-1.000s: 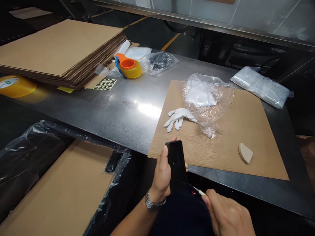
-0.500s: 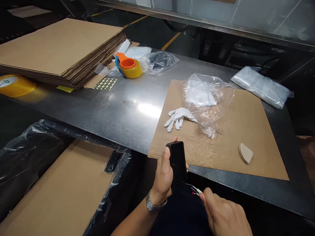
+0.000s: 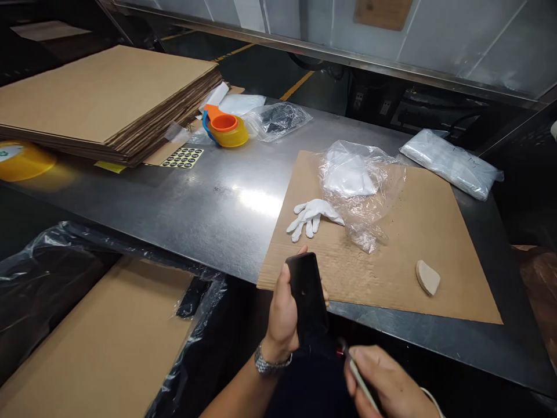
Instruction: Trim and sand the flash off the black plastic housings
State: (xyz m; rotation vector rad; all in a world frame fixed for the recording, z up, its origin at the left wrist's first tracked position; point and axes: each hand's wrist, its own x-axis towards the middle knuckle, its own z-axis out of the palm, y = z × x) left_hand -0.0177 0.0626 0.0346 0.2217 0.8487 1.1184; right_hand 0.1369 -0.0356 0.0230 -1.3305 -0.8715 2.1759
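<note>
My left hand (image 3: 282,322), with a metal-band watch on the wrist, is closed around a black, phone-shaped rectangular piece (image 3: 308,293) with a raised rim. It is held up just off the front edge of the table. Lower right, my right hand (image 3: 387,377) grips a slim tool with a pale handle (image 3: 362,380) and a dark end; its exact kind is unclear. The tool is apart from the black piece. Beyond my hands a white glove (image 3: 314,217) lies on a flat cardboard sheet (image 3: 383,278), touching a crumpled clear plastic bag (image 3: 365,200) with white contents.
A beige rounded block (image 3: 428,277) sits on the cardboard's right side. Behind it lies a plastic-wrapped packet (image 3: 450,162). Stacked cardboard (image 3: 100,98), an orange tape dispenser (image 3: 224,123) and a sticker sheet (image 3: 183,158) are at left. A plastic-lined box (image 3: 108,331) stands lower left.
My right hand has turned the tool, so its pale handle now points down toward me. My left hand has tilted the black piece so its broad face shows more. The view has shifted slightly.
</note>
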